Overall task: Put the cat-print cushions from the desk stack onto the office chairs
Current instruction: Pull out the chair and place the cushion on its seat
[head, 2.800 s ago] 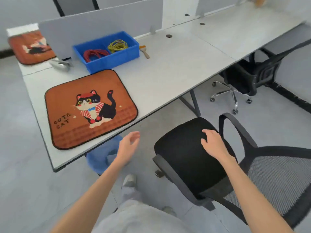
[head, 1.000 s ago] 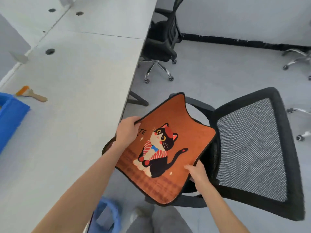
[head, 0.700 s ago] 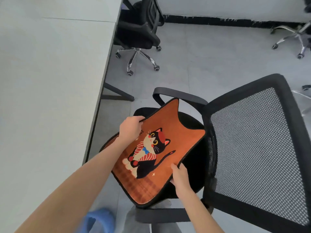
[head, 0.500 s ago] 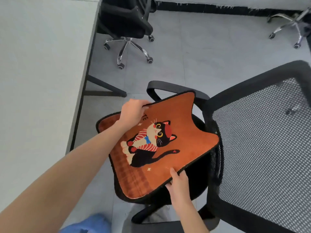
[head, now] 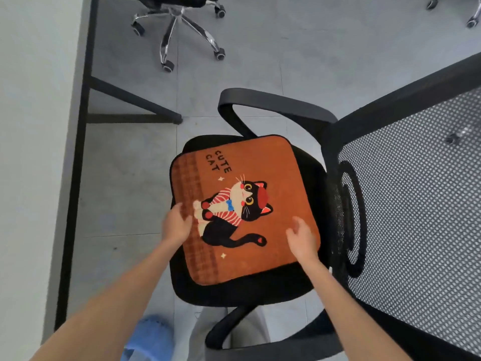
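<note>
Reading "CUTE CAT", cushion (head: 273, 162) lies on chair seat (head: 307, 285); both hands' grips apart.

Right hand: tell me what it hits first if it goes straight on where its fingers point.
Likely the cushion: the right hand hovers open over its near right part, fingers aimed across the fabric. Its height above the cushion is unclear.

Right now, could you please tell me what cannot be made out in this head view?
- Chair seat: mostly covered by the cat-print cushion.
- Second chair: seat and back cut off by the top edge; only its wheeled base shows.
- Desk: top cut off by the left edge, so the remaining cushions are out of view.
- Left hand: fingers motion-blurred, so contact with the cushion is unclear.
- Right hand: open over the cushion, contact likewise unclear.
</note>
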`<action>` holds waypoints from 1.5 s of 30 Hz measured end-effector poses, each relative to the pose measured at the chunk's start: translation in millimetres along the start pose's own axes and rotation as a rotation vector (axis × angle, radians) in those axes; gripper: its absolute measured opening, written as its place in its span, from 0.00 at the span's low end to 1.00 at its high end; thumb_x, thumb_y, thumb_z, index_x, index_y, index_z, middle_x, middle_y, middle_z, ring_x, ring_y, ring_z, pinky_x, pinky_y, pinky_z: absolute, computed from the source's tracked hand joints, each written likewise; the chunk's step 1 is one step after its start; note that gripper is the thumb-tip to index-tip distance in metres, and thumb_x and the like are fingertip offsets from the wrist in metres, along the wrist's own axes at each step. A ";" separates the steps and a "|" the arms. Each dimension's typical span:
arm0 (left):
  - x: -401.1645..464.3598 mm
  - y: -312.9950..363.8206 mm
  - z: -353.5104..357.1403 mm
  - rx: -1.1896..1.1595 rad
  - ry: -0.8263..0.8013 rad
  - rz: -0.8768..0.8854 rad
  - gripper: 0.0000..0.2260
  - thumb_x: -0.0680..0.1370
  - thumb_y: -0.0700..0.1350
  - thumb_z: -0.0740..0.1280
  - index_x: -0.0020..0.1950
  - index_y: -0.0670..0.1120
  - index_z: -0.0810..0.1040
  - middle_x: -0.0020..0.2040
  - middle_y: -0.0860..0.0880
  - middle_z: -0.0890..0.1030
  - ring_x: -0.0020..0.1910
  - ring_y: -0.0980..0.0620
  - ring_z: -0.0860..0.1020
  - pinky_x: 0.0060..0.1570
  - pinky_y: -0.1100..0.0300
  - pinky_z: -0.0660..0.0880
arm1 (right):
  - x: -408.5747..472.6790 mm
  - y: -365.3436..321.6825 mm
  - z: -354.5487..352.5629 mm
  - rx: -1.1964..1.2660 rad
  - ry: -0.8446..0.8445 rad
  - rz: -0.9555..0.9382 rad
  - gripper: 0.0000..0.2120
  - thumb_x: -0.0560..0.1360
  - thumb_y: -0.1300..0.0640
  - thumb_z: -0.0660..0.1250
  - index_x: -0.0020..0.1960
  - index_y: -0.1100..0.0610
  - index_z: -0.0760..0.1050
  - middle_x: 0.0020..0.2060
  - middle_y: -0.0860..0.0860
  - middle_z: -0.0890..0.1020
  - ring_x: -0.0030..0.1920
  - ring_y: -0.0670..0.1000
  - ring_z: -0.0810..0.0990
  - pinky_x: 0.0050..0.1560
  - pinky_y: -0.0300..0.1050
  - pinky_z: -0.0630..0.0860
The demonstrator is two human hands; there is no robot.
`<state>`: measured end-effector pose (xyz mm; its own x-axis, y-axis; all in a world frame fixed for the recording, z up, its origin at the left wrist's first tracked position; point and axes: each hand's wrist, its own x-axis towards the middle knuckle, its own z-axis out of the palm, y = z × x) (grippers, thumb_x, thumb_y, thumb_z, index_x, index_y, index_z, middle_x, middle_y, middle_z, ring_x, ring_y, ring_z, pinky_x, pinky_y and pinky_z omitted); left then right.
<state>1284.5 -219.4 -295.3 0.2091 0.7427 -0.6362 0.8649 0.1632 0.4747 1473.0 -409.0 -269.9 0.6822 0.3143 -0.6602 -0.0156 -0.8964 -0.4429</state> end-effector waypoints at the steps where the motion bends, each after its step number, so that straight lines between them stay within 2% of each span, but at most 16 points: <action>1: 0.7 -9.5 4.9 -0.029 -0.007 -0.048 0.18 0.77 0.41 0.62 0.67 0.40 0.68 0.64 0.40 0.75 0.61 0.39 0.74 0.59 0.49 0.71 | 18.4 0.4 -0.4 -0.092 0.009 -0.045 0.24 0.77 0.61 0.59 0.72 0.61 0.60 0.70 0.58 0.66 0.70 0.56 0.65 0.71 0.50 0.62; 5: 9.0 -34.9 19.5 -0.180 -0.063 -0.201 0.21 0.77 0.44 0.63 0.69 0.43 0.65 0.66 0.41 0.74 0.62 0.40 0.74 0.61 0.45 0.72 | 77.4 10.1 -1.0 -0.391 -0.010 -0.028 0.32 0.77 0.56 0.59 0.75 0.61 0.47 0.75 0.58 0.51 0.75 0.58 0.50 0.74 0.55 0.54; 7: 13.2 -42.0 26.0 -0.243 -0.074 -0.249 0.25 0.77 0.45 0.63 0.71 0.43 0.61 0.69 0.42 0.71 0.65 0.41 0.72 0.63 0.44 0.71 | 90.2 19.1 1.4 -0.456 -0.035 0.031 0.34 0.78 0.53 0.58 0.75 0.59 0.42 0.76 0.58 0.47 0.75 0.58 0.46 0.74 0.59 0.52; 9: 14.5 -44.7 30.4 -0.302 -0.066 -0.274 0.27 0.77 0.44 0.64 0.73 0.43 0.58 0.71 0.42 0.67 0.67 0.41 0.69 0.64 0.45 0.69 | 93.6 25.2 4.5 -0.470 -0.032 0.042 0.35 0.78 0.53 0.59 0.75 0.58 0.41 0.76 0.58 0.47 0.75 0.59 0.47 0.73 0.60 0.54; 11: 15.7 -45.4 31.1 -0.341 -0.034 -0.294 0.28 0.77 0.43 0.64 0.73 0.42 0.57 0.72 0.42 0.65 0.69 0.41 0.67 0.65 0.45 0.68 | 89.2 29.5 6.8 -0.520 0.029 -0.010 0.33 0.77 0.54 0.59 0.75 0.58 0.44 0.74 0.59 0.52 0.73 0.61 0.53 0.70 0.59 0.60; 14: 16.6 -42.8 27.0 -0.393 0.019 -0.306 0.28 0.76 0.41 0.64 0.73 0.42 0.57 0.73 0.42 0.64 0.69 0.41 0.66 0.67 0.45 0.67 | 75.7 35.8 7.9 -0.529 0.125 -0.068 0.30 0.77 0.58 0.58 0.75 0.59 0.48 0.70 0.62 0.59 0.69 0.60 0.59 0.61 0.53 0.70; 16: 15.2 -39.2 23.6 -0.395 0.034 -0.252 0.27 0.76 0.40 0.65 0.73 0.42 0.58 0.72 0.42 0.65 0.70 0.42 0.66 0.67 0.46 0.66 | 65.2 41.8 9.2 -0.552 0.181 -0.105 0.29 0.77 0.60 0.58 0.74 0.61 0.50 0.68 0.62 0.62 0.66 0.60 0.62 0.54 0.50 0.73; 18: 12.1 -36.4 21.6 -0.362 0.031 -0.175 0.27 0.76 0.40 0.65 0.72 0.43 0.60 0.72 0.43 0.66 0.69 0.44 0.66 0.66 0.46 0.66 | 53.7 49.7 11.9 -0.543 0.206 -0.112 0.29 0.76 0.62 0.58 0.74 0.63 0.51 0.67 0.62 0.64 0.65 0.59 0.62 0.52 0.49 0.73; 21: 4.7 -32.6 21.1 -0.286 0.013 -0.101 0.24 0.76 0.40 0.64 0.71 0.45 0.63 0.70 0.43 0.67 0.69 0.44 0.67 0.66 0.46 0.67 | 39.6 64.6 16.3 -0.506 0.208 -0.092 0.30 0.76 0.65 0.59 0.74 0.63 0.51 0.67 0.61 0.63 0.66 0.58 0.62 0.55 0.48 0.73; 25: 1.6 -39.2 21.9 -0.182 -0.072 -0.025 0.20 0.76 0.43 0.64 0.68 0.46 0.67 0.71 0.44 0.66 0.69 0.43 0.67 0.66 0.43 0.67 | 37.8 80.8 19.4 -0.477 0.181 -0.069 0.33 0.74 0.69 0.61 0.74 0.63 0.49 0.72 0.60 0.59 0.68 0.59 0.61 0.64 0.49 0.68; 31: -1.5 -57.9 27.4 -0.109 -0.243 -0.148 0.25 0.78 0.46 0.61 0.73 0.49 0.57 0.74 0.45 0.62 0.70 0.42 0.65 0.68 0.41 0.65 | 46.2 83.9 20.9 -0.491 0.065 -0.016 0.32 0.76 0.65 0.57 0.75 0.62 0.45 0.75 0.57 0.51 0.71 0.59 0.57 0.67 0.49 0.64; 34: -11.4 -53.4 27.5 -0.120 -0.211 -0.124 0.23 0.78 0.44 0.60 0.72 0.48 0.59 0.70 0.44 0.68 0.67 0.42 0.68 0.65 0.44 0.68 | 39.9 81.5 20.2 -0.549 0.046 -0.010 0.32 0.76 0.62 0.56 0.75 0.61 0.44 0.76 0.58 0.48 0.75 0.59 0.49 0.74 0.51 0.56; 36: -23.6 -43.2 25.9 -0.117 -0.154 -0.105 0.22 0.79 0.44 0.59 0.72 0.46 0.59 0.70 0.44 0.69 0.67 0.42 0.69 0.64 0.46 0.69 | 29.5 72.9 19.3 -0.512 0.049 -0.032 0.30 0.77 0.62 0.56 0.75 0.62 0.46 0.76 0.58 0.48 0.75 0.58 0.47 0.75 0.52 0.53; 39: -56.9 -18.3 16.1 -0.241 -0.103 -0.086 0.20 0.79 0.42 0.59 0.71 0.45 0.63 0.69 0.44 0.71 0.67 0.45 0.70 0.65 0.50 0.68 | -5.8 44.3 11.9 -0.344 0.038 -0.121 0.29 0.77 0.63 0.56 0.75 0.61 0.48 0.76 0.56 0.51 0.76 0.55 0.50 0.74 0.50 0.57; 42: -117.6 7.1 -11.1 -0.422 -0.114 0.018 0.16 0.78 0.40 0.59 0.67 0.45 0.70 0.59 0.49 0.78 0.63 0.51 0.74 0.65 0.55 0.69 | -65.7 10.7 -8.1 -0.198 0.026 -0.239 0.28 0.78 0.62 0.58 0.75 0.58 0.52 0.75 0.52 0.55 0.74 0.52 0.58 0.71 0.44 0.59; 45: -203.2 14.6 -52.0 -0.491 -0.120 0.160 0.14 0.78 0.38 0.59 0.61 0.52 0.73 0.51 0.56 0.82 0.55 0.63 0.78 0.59 0.71 0.70 | -144.1 -14.9 -38.8 -0.078 -0.058 -0.373 0.25 0.78 0.61 0.58 0.74 0.56 0.56 0.73 0.49 0.62 0.73 0.49 0.60 0.72 0.43 0.57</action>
<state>1230.9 -334.1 -127.5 0.3967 0.7083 -0.5839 0.5085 0.3600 0.7822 1403.2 -453.0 -144.6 0.5880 0.6384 -0.4967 0.2827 -0.7375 -0.6133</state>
